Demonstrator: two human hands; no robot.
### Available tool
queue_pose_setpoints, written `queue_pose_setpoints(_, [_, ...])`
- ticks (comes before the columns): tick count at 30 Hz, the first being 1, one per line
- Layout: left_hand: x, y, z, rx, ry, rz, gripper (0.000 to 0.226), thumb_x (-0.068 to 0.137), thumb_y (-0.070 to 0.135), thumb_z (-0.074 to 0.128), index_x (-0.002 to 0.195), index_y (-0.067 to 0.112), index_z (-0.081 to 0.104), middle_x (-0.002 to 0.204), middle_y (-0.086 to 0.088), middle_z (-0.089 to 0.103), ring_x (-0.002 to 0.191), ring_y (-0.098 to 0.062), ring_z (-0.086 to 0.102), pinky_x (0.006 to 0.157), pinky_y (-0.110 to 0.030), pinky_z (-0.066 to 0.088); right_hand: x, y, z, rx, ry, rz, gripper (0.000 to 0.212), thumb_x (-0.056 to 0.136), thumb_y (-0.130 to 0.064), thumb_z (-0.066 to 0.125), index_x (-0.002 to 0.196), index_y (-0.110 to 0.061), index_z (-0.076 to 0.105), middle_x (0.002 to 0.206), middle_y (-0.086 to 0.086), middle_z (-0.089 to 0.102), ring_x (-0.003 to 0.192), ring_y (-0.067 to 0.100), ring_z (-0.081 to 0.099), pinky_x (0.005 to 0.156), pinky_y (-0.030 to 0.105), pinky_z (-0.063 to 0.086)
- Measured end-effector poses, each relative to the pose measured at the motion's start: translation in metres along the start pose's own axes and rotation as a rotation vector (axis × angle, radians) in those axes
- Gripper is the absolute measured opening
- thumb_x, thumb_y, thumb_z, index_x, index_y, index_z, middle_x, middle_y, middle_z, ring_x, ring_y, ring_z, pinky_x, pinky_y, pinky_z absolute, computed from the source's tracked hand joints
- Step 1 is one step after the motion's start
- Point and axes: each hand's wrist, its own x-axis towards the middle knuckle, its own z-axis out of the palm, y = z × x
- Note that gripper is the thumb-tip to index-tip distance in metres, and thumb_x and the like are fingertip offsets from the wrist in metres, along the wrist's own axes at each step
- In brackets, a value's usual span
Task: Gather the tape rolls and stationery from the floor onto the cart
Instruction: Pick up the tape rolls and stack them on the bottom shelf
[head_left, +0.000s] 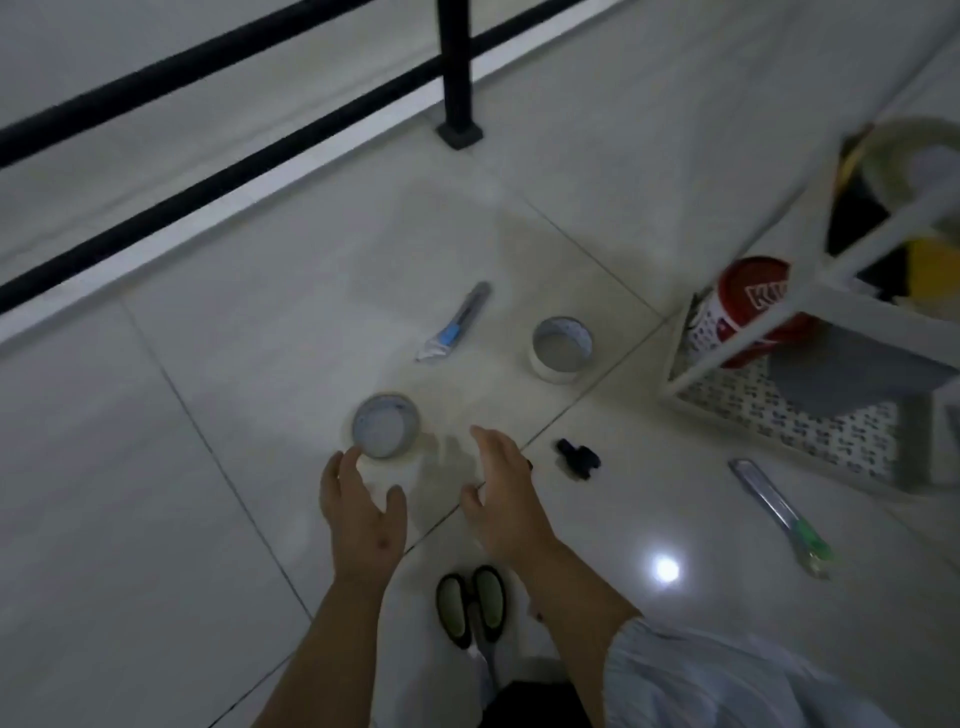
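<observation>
My left hand (358, 512) and right hand (498, 499) hover low over the pale tiled floor (156, 467), both with fingers spread and nothing in either grip. The fingertips of my left hand sit at the near edge of a tape roll (385, 426) lying flat on the floor; I cannot tell whether they touch it. A second tape roll (562, 348) lies flat farther off, to the right, and a utility knife with a blue slider (454, 325) lies just to the left of that roll. A small black clip (577, 460) rests just to the right of my right hand. Farther right a utility knife with a green end (782, 517) lies on the floor, near the cart. Scissors with black and green handles (471, 605) lie between my forearms, close to me. The white cart (753, 332) stands at the right edge; its lower shelf holds a red can (748, 306), and a large pale tape roll (914, 156) shows higher up, blurred. A black railing (457, 73) runs across the far side.
</observation>
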Motion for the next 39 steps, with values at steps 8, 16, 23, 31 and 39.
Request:
queue_pose_setpoints(8, [0.058,-0.022,0.014,-0.308,-0.081,-0.220,0.072,0.088,0.023,0.057,0.143,0.004,0.016,0.149,-0.015,0.025,0.135,-0.028,0.029,0.114,-0.043,0.025,0.072,-0.009,0.043,0.031,-0.233,0.062,0.065,0.094,-0.002,0.043,0.145,-0.006,0.002,0.156,0.012,-0.005,0.144,0.021,-0.002,0.115,0.026,0.004])
queue_pose_setpoints(16, [0.055,0.008,0.021,-0.296,-0.012,-0.218,0.058,0.084,0.012,0.055,0.137,0.011,0.032,0.141,-0.013,0.034,0.119,-0.024,0.043,0.098,-0.035,0.038,0.071,-0.015,0.028,0.240,-0.181,0.004,0.063,0.084,-0.003,0.055,0.140,-0.013,0.028,0.142,0.008,0.039,0.130,0.018,0.038,0.112,0.035,0.033])
queue_pose_setpoints(23, [0.020,0.094,0.027,-0.457,-0.062,0.025,0.058,0.072,0.035,0.051,0.127,0.021,0.041,0.125,0.001,0.033,0.105,-0.001,0.042,0.090,-0.028,0.037,0.036,-0.026,-0.055,0.345,0.203,-0.104,0.069,0.066,-0.044,0.070,0.126,-0.022,0.045,0.126,-0.006,0.053,0.117,0.005,0.050,0.099,0.031,0.045])
queue_pose_setpoints(31, [-0.045,0.196,0.042,-0.603,-0.235,0.429,0.051,0.079,0.030,0.053,0.127,0.033,0.036,0.126,0.014,0.033,0.114,0.013,0.041,0.091,-0.002,0.037,-0.045,-0.033,-0.169,0.290,0.567,-0.233,0.057,0.067,-0.023,0.075,0.108,-0.052,0.048,0.110,-0.040,0.053,0.105,-0.010,0.052,0.085,0.010,0.045])
queue_pose_setpoints(39, [-0.106,0.270,0.064,-0.574,-0.495,0.719,0.056,0.080,0.037,0.052,0.130,0.041,0.029,0.132,0.008,0.036,0.120,0.011,0.037,0.092,-0.001,0.033,-0.132,-0.011,-0.264,0.236,0.726,-0.159,0.066,0.062,-0.032,0.077,0.113,-0.053,0.042,0.116,-0.028,0.054,0.108,-0.006,0.054,0.087,0.010,0.048])
